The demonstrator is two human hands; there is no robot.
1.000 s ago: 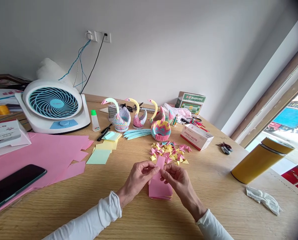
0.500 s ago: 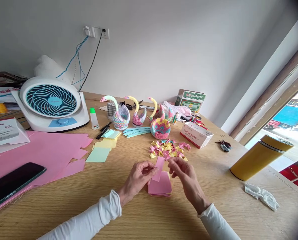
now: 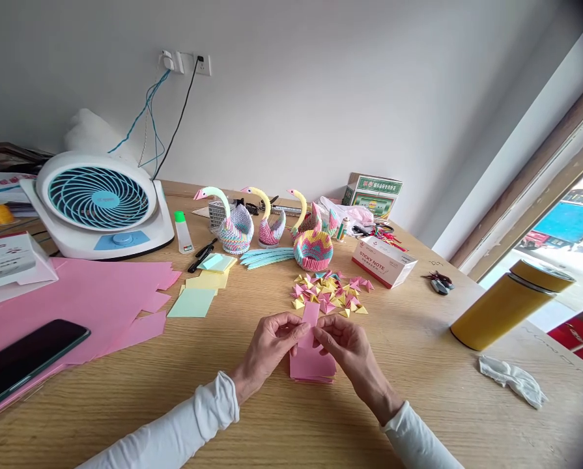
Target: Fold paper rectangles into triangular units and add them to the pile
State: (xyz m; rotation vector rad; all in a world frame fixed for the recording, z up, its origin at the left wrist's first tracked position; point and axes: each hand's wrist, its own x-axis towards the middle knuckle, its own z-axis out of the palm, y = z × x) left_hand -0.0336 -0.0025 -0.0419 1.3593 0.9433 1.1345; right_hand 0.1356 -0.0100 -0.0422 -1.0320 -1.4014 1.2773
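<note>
Between my hands a narrow strip of pink paper stands upright, its lower part partly behind my fingers. My left hand pinches its left edge between thumb and fingers. On the other side, my right hand is closed with thumb and forefinger at the strip's right edge. Just below lies a stack of pink sticky notes on the wooden table. Beyond my fingertips is a loose pile of small folded paper triangles, pink, yellow and a few blue.
Folded-paper swans and a round paper piece stand behind the triangles. A sticky note box and a yellow flask are to the right. Leftward are a fan, pink sheets, a phone and a glue bottle.
My right hand has moved left and now grips the pink strip's right edge. The left hand keeps its hold, and the strip stands more upright.
</note>
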